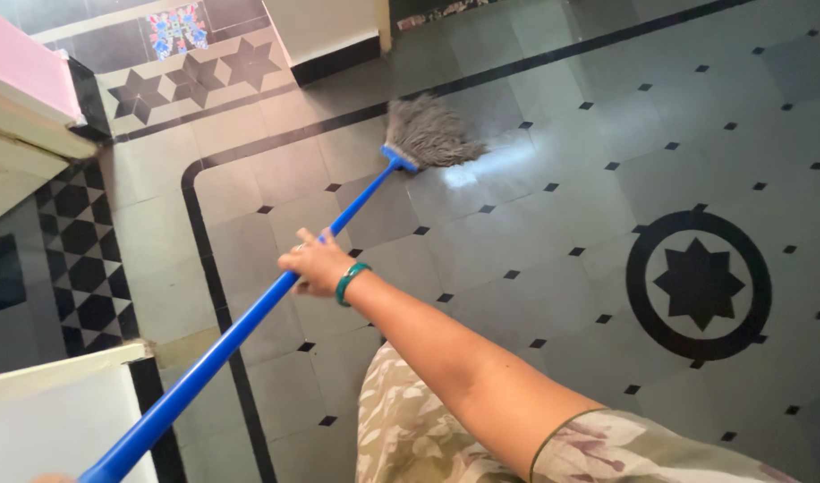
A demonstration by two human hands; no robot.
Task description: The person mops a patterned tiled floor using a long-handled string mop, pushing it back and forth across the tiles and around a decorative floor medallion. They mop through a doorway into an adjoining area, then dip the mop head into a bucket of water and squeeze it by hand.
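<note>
So the mop [338, 219] is the main thing here: long blue handle running from the near left corner up to a grey string head [432, 134] that sits flat on the tiled floor [553, 295], far and a bit left of centre. The strings are splayed toward the right, pressed down against the tile, which is probably why the patch just right of them looks wet and shiny.

The right hand [318, 266] grips the handle about halfway along, fingers curled tight around the pole and closed on it, arm stretched well out. Holding it mid-shaft like that gives reach and lets the head stay low on the floor. There's a green bangle [350, 283] on that wrist.

The left hand [52, 478] is barely in shot, just a sliver at the near end of the handle by the bottom edge, so I can't tell what its fingers are doing. It looks like it's at the butt end of the pole, which would fit steadying it.

Further out: the floor is grey squares with small black diamonds, a black border line [204, 259] curving along the left, and a black star medallion [699, 283] on the right. Patterned clothing [410, 429] shows near the bottom, and a white panel [61, 420] sits in the near left corner.
</note>
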